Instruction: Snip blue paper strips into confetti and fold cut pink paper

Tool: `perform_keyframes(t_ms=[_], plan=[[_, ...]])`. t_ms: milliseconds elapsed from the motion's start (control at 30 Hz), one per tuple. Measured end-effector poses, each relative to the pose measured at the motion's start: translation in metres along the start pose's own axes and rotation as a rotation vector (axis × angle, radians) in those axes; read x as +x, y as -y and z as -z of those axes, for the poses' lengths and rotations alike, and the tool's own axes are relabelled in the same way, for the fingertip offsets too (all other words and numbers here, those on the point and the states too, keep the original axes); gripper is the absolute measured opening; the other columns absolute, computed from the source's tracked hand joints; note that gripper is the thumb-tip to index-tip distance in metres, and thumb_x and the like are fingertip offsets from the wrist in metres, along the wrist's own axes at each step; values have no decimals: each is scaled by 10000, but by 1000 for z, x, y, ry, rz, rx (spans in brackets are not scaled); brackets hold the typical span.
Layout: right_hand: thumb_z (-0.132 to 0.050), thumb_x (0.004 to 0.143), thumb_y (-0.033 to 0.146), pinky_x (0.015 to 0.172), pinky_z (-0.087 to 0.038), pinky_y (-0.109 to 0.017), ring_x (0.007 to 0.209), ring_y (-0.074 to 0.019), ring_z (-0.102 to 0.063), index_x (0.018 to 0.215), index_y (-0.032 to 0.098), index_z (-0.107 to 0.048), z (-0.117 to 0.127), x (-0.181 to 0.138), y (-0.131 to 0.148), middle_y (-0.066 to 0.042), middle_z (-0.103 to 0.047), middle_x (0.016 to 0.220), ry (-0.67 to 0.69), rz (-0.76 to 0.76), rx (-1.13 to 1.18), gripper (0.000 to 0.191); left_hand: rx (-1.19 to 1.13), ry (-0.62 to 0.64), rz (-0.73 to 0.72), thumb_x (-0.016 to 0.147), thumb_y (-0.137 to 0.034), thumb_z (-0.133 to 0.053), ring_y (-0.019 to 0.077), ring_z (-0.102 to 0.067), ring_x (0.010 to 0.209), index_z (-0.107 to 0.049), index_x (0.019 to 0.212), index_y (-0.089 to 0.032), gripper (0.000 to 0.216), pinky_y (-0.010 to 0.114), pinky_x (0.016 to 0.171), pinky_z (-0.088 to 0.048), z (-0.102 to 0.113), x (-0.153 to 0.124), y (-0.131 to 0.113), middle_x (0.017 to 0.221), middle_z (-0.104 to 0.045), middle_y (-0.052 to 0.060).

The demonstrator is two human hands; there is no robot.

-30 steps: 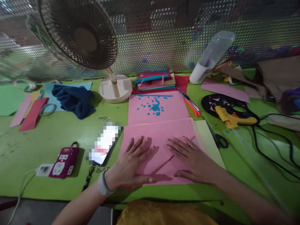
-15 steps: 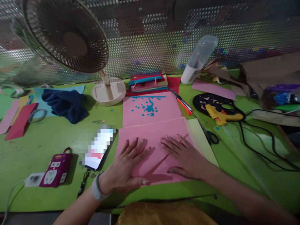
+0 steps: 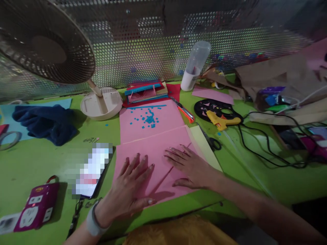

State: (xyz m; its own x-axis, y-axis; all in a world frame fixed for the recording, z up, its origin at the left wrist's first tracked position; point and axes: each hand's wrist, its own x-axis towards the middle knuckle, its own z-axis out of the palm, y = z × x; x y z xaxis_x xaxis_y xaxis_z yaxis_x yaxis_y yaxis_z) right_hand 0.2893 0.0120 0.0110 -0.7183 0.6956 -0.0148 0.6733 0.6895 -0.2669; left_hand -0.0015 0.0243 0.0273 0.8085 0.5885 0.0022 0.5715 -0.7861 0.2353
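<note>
Both hands rest with fingers spread on a pink sheet of paper (image 3: 153, 149) that has a dark diagonal crease or slit across it. My left hand (image 3: 129, 185) lies on its left part, thumb near the front edge. On the right part lies my right hand (image 3: 190, 168), fingers pointing up and left. Neither hand holds anything. Pale yellow paper (image 3: 204, 146) shows from beneath at the right. Beyond is another pink sheet (image 3: 130, 134) with small blue paper squares (image 3: 150, 119) scattered on it.
A phone (image 3: 93, 170) and a purple power adapter (image 3: 38, 206) lie left. Scissors (image 3: 214, 143), a box cutter (image 3: 185, 112) and a yellow glue gun (image 3: 221, 120) on a black palette (image 3: 200, 106) are right. A fan (image 3: 102, 105), dark blue cloth (image 3: 46, 122) and bottle (image 3: 195, 66) stand behind.
The view has swung to the right, so everything on the table sits further left in the picture. Both hands stay flat on the pink sheet in nearly the same pose.
</note>
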Motion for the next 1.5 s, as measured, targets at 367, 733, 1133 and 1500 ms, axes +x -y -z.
perform_keyframes(t_ms=[367,733,1133,1500], plan=[[-373,877,668,1161,-149,-509,1434,-273,-150,1493,150,-205,0,-2,-7,-100,-238,1548,-15,-7,45,822,48,29,-23,832,-678,-431,330,-141,1427,-156,1503,-274,830,522,1145,-139,1,1,1,1548,-234,55],[-414,857,673,1163,-204,-477,1438,-271,-143,1506,130,-144,-5,-9,-22,-128,-183,1559,-87,-146,27,888,73,4,-26,871,-630,-418,305,-140,1432,-158,1502,-281,767,502,1157,-112,4,1,-1,1557,-202,48],[-253,962,541,1149,-130,-546,1436,-271,-144,1510,149,10,-12,-15,-33,-136,-183,1548,-139,-316,-163,724,32,49,94,989,-416,-270,242,-235,1414,-411,1398,-351,438,483,1143,-175,-4,0,-1,1510,-336,-14],[-328,913,629,1166,-158,-479,1441,-257,-120,1511,143,-16,-19,-3,10,-127,-99,1564,-17,-19,-74,831,39,48,61,988,-298,-254,253,-293,1390,-239,1481,-206,502,443,1099,-257,-9,0,5,1504,-346,64]])
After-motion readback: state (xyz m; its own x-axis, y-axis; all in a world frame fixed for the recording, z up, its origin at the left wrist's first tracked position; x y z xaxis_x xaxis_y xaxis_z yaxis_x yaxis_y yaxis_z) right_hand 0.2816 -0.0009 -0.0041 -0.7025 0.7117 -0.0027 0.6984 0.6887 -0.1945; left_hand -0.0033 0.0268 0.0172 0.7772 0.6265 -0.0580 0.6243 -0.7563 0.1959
